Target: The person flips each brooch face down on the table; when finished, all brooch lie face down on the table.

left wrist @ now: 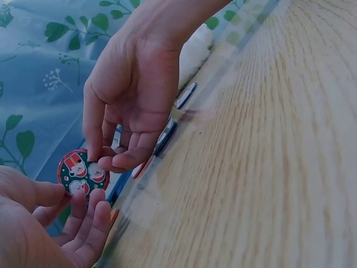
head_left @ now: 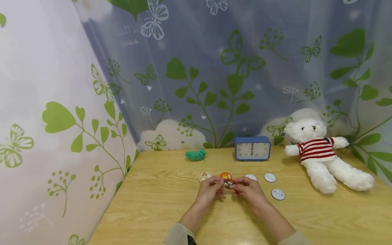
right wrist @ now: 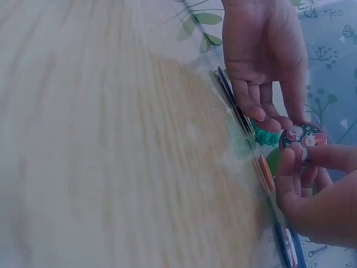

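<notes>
A round button badge with a red rim and cartoon faces on dark green is held up above the table between both hands. My left hand pinches its left edge between thumb and fingers. At the opposite edge, the thumb and fingertips of my right hand grip it. In the left wrist view the badge has its printed face visible. Just behind the hands lie an orange badge and a cream badge, both partly covered. A badge with its white back up lies behind the right hand.
Two more badges, white pin backs up, lie to the right: one farther back, one nearer. A blue clock and a green crumpled bundle stand along the back. A white teddy bear sits at the right against the patterned curtain.
</notes>
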Demonstrator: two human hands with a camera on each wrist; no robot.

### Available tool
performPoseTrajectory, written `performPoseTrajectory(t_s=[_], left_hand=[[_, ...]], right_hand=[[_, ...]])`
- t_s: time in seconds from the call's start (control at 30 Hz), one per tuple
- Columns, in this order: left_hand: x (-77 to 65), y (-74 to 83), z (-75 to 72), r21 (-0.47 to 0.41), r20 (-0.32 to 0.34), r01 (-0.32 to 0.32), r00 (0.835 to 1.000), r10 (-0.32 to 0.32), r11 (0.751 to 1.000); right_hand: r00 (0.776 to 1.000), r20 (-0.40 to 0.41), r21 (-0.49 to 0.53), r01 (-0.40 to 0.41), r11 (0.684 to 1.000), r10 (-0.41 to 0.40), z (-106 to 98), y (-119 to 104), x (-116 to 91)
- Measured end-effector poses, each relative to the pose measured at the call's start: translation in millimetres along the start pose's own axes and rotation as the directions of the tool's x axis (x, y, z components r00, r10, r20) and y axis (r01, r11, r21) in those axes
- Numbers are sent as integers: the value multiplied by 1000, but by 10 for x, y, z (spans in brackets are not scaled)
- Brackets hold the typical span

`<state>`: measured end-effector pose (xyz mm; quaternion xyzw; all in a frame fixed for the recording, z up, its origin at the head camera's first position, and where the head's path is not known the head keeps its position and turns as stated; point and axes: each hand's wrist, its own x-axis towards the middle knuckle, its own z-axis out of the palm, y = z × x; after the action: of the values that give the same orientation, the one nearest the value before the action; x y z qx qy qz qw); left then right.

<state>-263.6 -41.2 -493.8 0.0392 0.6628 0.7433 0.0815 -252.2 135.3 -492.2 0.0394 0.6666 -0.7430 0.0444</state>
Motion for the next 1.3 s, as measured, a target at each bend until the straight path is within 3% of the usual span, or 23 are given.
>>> performPoseTrajectory(t_s=[0.6,0.9,1.3], left_hand=[[46,17,-31,14,21,13,1000,-14,1000],[-6,-6,-42,39,-4,16,1000,-16,999],[28,7,-41,83,-31,-51,998,54,995]], right_hand=[[999,31,18,10,1000,-11,-19,8,10],[998,68,18,-4,1000,2,-24,93,-30],[998,59,23,16,1000,-18,5,16,-30]])
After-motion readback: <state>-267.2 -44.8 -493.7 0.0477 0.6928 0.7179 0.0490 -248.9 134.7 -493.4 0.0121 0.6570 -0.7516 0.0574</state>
